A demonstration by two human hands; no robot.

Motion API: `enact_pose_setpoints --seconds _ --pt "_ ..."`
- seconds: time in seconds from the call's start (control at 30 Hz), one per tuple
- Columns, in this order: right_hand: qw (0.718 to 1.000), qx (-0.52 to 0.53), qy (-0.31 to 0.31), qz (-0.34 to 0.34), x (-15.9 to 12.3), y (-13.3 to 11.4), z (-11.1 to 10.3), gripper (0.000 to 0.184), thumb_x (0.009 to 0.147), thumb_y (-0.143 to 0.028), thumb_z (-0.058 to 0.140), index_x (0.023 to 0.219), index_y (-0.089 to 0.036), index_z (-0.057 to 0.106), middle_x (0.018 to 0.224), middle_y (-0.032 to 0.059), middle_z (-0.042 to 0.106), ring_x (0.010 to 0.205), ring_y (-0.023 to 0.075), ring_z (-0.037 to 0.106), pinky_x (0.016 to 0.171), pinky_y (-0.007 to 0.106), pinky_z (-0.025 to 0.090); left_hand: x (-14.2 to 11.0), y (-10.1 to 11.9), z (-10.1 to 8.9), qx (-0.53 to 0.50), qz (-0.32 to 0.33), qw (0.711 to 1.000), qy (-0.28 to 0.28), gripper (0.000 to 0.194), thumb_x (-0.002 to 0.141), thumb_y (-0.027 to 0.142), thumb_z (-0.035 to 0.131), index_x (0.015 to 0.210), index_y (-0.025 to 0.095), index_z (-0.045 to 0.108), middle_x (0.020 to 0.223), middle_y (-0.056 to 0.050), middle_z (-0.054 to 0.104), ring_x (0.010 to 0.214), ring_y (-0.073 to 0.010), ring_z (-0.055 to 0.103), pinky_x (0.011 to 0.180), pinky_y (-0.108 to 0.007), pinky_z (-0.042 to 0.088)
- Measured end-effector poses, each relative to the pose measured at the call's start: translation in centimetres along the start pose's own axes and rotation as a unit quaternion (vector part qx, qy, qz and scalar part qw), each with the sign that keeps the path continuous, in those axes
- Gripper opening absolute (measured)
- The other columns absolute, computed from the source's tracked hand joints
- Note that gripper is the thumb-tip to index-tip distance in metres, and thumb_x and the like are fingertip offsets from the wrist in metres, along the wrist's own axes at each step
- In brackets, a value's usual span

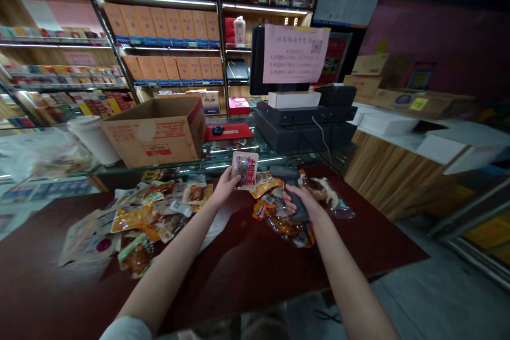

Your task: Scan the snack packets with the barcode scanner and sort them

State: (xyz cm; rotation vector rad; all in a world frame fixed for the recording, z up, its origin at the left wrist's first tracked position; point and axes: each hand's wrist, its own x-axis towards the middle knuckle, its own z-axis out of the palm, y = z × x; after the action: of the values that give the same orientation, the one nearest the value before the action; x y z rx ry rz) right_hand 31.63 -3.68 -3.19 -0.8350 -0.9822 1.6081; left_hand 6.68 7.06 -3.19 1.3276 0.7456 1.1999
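My left hand [225,187] holds up a small snack packet [245,169] with a clear window and red lettering, pinched at its lower edge. My right hand [302,203] is wrapped round a dark handheld barcode scanner [292,185] whose head faces the packet. Both hands hover over a dark red counter [247,265]. A heap of snack packets [135,220] lies to the left of my left hand. A smaller pile of packets [287,223] lies under and around my right hand.
An open cardboard box [157,130] and a white bucket [93,138] stand on the glass counter behind. A black cash register [305,117] with a pink paper notice [295,53] sits at the back right. Shelves of boxed goods [167,26] fill the back wall.
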Motion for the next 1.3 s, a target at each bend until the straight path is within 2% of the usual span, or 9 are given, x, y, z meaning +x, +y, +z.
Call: enact_pose_setpoints --seconds 0.2,0.3,0.37,0.47,0.53,0.73,0.9,1.1,1.3 --pt "0.998 -0.006 -0.053 0.034 0.7 2.4 4.8 0.036 0.077 -0.043 0.075 0.081 -0.021 0.046 0.057 -0.0090 0.050 0.034 0.0042 0.036 0.034 0.019 0.031 -3.7 -0.2 -3.4 -0.072 -0.041 0.994 0.066 0.044 0.062 0.028 0.076 0.103 0.018 0.061 0.092 -0.002 0.070 0.083 -0.0180 0.064 0.078 -0.030 0.049" --pt "0.997 -0.001 -0.074 0.038 1.4 4.0 5.8 0.035 0.078 -0.044 0.073 0.089 -0.021 0.050 0.056 -0.0098 0.049 0.034 0.0048 0.035 0.034 0.020 0.030 -4.7 -0.3 -4.7 -0.159 -0.098 0.982 0.035 0.035 0.064 0.025 0.072 0.096 0.016 0.062 0.086 -0.004 0.066 0.076 -0.0158 0.062 0.072 -0.029 0.049" --pt "0.996 0.007 -0.082 0.035 1.6 4.8 5.9 0.039 0.077 -0.045 0.073 0.099 -0.020 0.053 0.055 -0.0105 0.048 0.033 0.0050 0.034 0.034 0.019 0.029 -5.2 -0.1 -5.3 -0.206 -0.150 0.967 -0.005 0.030 0.075 0.037 0.067 0.095 0.016 0.063 0.081 -0.004 0.062 0.067 -0.0134 0.056 0.064 -0.028 0.047" --pt "0.995 0.016 -0.090 0.044 1.4 5.3 6.0 0.042 0.078 -0.045 0.073 0.104 -0.019 0.054 0.057 -0.0103 0.048 0.033 0.0046 0.034 0.034 0.019 0.027 -5.7 0.4 -5.7 -0.191 -0.184 0.964 -0.026 0.056 0.092 0.066 0.035 0.098 0.018 0.065 0.081 -0.007 0.059 0.056 -0.0114 0.043 0.052 -0.027 0.039" --pt "0.995 0.018 -0.088 0.046 1.1 5.3 6.1 0.041 0.078 -0.044 0.074 0.104 -0.019 0.055 0.057 -0.0099 0.048 0.034 0.0041 0.034 0.034 0.019 0.027 -5.9 0.5 -5.7 -0.144 -0.180 0.973 -0.026 0.077 0.090 0.075 0.012 0.103 0.021 0.065 0.090 -0.010 0.062 0.055 -0.0121 0.040 0.050 -0.028 0.036" --pt "0.995 0.013 -0.087 0.043 0.6 5.3 6.5 0.038 0.079 -0.042 0.073 0.102 -0.019 0.055 0.057 -0.0095 0.049 0.033 0.0040 0.034 0.035 0.018 0.027 -6.2 -0.3 -6.1 -0.091 -0.167 0.980 -0.056 0.098 0.082 0.084 0.002 0.126 0.020 0.063 0.121 -0.018 0.065 0.076 -0.0193 0.056 0.066 -0.037 0.047" --pt "0.994 0.012 -0.101 0.050 0.5 5.8 6.5 0.035 0.079 -0.043 0.073 0.098 -0.019 0.055 0.057 -0.0096 0.048 0.033 0.0036 0.033 0.034 0.018 0.028 -6.2 -0.7 -6.3 -0.168 -0.181 0.967 -0.061 0.090 0.086 0.083 0.016 0.130 0.021 0.063 0.126 -0.016 0.066 0.096 -0.0260 0.063 0.085 -0.045 0.050" --pt "0.987 -0.016 -0.130 0.088 0.3 5.9 7.0 0.036 0.079 -0.044 0.074 0.096 -0.018 0.055 0.056 -0.0095 0.048 0.034 0.0032 0.035 0.035 0.017 0.029 -6.0 -0.7 -5.7 -0.143 -0.191 0.969 -0.063 0.100 0.083 0.085 0.003 0.139 0.020 0.054 0.149 -0.015 0.052 0.127 -0.0280 0.056 0.098 -0.044 0.048" --pt "0.987 -0.023 -0.121 0.099 0.2 5.9 7.1 0.036 0.077 -0.043 0.075 0.091 -0.019 0.053 0.055 -0.0090 0.049 0.034 0.0038 0.036 0.035 0.017 0.031 -6.1 -0.6 -5.5 -0.113 -0.182 0.976 -0.037 0.104 0.080 0.086 -0.001 0.137 0.020 0.056 0.150 -0.017 0.050 0.129 -0.0281 0.056 0.095 -0.043 0.050"
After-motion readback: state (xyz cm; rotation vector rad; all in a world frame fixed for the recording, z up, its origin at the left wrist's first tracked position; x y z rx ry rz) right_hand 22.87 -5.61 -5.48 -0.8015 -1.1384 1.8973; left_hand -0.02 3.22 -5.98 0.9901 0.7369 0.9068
